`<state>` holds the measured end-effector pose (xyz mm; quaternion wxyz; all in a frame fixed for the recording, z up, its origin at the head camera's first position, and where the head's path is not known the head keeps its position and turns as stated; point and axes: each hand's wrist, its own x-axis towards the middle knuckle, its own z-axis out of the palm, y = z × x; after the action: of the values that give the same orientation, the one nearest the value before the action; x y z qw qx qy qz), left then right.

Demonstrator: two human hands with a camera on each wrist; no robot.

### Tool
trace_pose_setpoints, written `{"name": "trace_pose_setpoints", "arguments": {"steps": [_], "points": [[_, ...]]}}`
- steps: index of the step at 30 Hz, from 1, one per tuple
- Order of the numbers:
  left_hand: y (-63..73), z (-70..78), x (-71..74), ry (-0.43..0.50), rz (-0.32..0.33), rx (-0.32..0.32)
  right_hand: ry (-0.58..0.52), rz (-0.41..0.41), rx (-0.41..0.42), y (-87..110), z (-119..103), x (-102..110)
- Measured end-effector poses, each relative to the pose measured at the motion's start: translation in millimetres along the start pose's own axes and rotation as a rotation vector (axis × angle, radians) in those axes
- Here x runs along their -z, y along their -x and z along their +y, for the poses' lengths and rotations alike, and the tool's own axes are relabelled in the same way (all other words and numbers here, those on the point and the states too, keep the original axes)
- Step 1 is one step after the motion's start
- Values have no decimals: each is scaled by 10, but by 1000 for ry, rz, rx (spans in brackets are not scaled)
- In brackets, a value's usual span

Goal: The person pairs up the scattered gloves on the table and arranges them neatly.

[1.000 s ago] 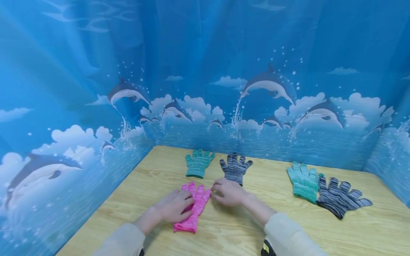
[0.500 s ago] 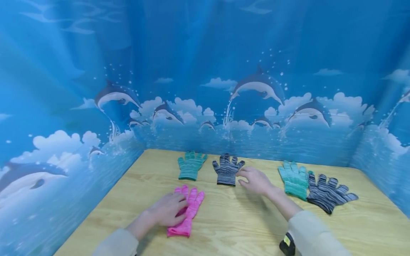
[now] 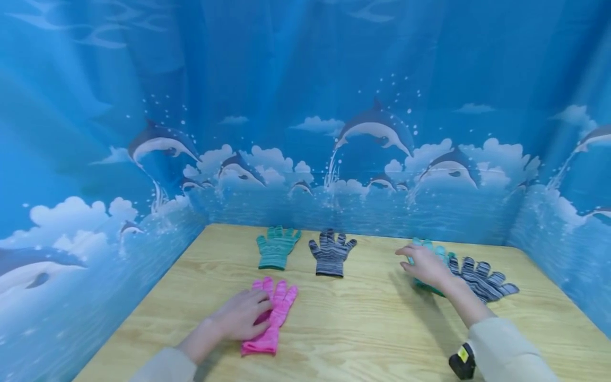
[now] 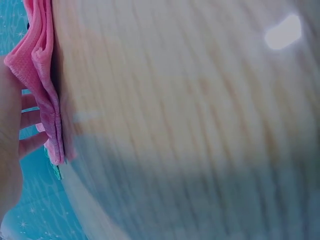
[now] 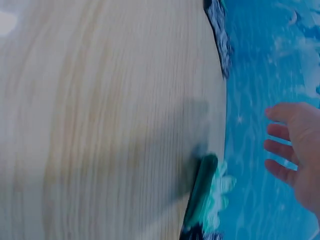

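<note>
A pink knitted glove [image 3: 282, 305] lies flat near the front of the table, its fingers toward the back. My left hand [image 3: 241, 314] rests over its left side with fingers lightly bent, touching the fabric; the left wrist view has them right at the glove [image 4: 44, 65]. Off to the right, my right hand [image 3: 428, 265] is above a light green glove [image 3: 426, 288], partly hiding it. The right wrist view finds this hand [image 5: 305, 145] holding nothing, fingers loose and raised off the wood, apart from the green glove [image 5: 212, 197].
At the back left lie a teal glove [image 3: 278, 249] and a black-and-white striped glove [image 3: 330, 255], side by side. Another striped glove [image 3: 483, 277] lies against the light green one. Dolphin-printed blue curtain [image 3: 277, 106] surrounds the wooden table [image 3: 353, 329].
My right hand has moved from beside the pink glove's fingertips, past the middle striped glove, to above the light green glove. My left hand stays at the pink glove. The head view has turned slightly right.
</note>
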<state>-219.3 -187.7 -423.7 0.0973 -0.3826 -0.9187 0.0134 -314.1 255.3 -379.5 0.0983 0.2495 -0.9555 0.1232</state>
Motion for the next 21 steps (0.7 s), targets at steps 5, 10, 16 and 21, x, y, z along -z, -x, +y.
{"name": "trace_pose_setpoints", "arguments": {"steps": [5, 10, 16, 21], "points": [[3, -7, -9, 1, -6, 3, 5, -145, -133, 89, 170, 53], [-2, -9, -14, 9, -7, 9, 64, -235, -186, 155, 307, 61], [-2, -2, 5, 22, -11, 23, 105, -318, -222, 191, 367, 57], [-4, 5, 23, 23, -23, 27, 46, -380, -231, 185, 398, 32]]}}
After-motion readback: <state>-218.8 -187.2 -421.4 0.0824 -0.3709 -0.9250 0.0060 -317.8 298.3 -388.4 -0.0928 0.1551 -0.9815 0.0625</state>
